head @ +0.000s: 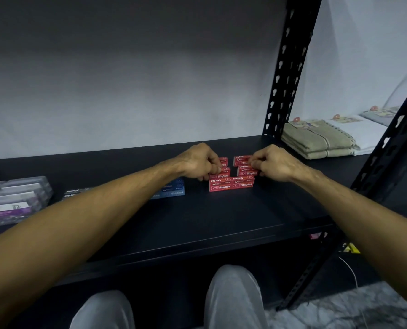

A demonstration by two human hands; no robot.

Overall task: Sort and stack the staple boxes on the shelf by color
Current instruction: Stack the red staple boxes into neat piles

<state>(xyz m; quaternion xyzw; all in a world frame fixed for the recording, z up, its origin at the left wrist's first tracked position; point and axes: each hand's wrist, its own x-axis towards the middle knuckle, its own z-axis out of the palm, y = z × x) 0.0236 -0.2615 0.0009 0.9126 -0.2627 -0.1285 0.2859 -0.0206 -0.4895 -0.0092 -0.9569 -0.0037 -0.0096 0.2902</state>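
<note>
Red staple boxes point(231, 184) sit clustered mid-shelf point(221, 217), blue ones point(174, 189) just left. The left hand point(199, 162) pinches a far-left red box, the right hand point(275, 163) a far-right one. Best to close the gap squarely, edges flush.

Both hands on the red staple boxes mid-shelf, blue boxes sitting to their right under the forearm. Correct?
Not quite: the head view shows the blue boxes to the left of the red staple boxes, partly under the left forearm. The rest holds: the left hand and the right hand are both on the red boxes mid-shelf.
</note>
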